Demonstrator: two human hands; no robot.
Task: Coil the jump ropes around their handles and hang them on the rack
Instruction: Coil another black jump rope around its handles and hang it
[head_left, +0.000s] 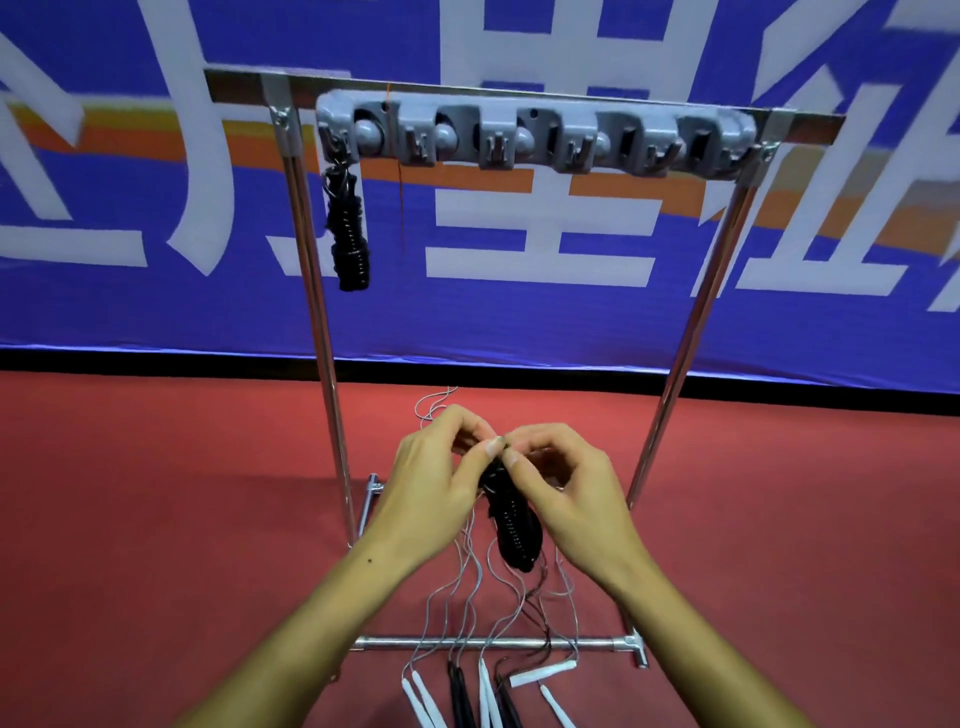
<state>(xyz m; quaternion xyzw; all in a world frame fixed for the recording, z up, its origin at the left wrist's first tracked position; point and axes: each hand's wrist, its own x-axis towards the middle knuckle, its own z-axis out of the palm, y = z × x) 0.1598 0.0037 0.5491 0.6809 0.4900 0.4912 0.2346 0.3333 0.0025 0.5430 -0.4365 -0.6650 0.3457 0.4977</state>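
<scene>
Loose ropes (467, 691): nearest me, white and black handles lie on the red floor (156, 519) just in front of the rack's base bar (493, 643), their thin cords trailing over that bar and back under the frame.

Risk: I judge the free end could spring loose if either pinch slackens before it is tucked, and the coil would unwind. The cords draped over the base bar could also snag the bundle as I lift it.

Left hand (441, 488): above the base bar, fingers curled in, thumb and forefinger pinched on the top end of the coiled black rope (514, 525). Not clenched flat; a fingertip grip.

Right hand (561, 488): beside the left, thumbs nearly touching, likewise pinching the top of the same bundle. The exact piece it holds is hidden by the fingers.

Coiled black rope: hangs down from both pinches, wound tight round its handles, clear of the floor, between the rack's two uprights.

Grey hook strip (535, 136): on the rack's top bar, far above my hands; most hooks look free.

Hung rope (349, 228): one black coiled bundle hangs from the leftmost hook.
</scene>
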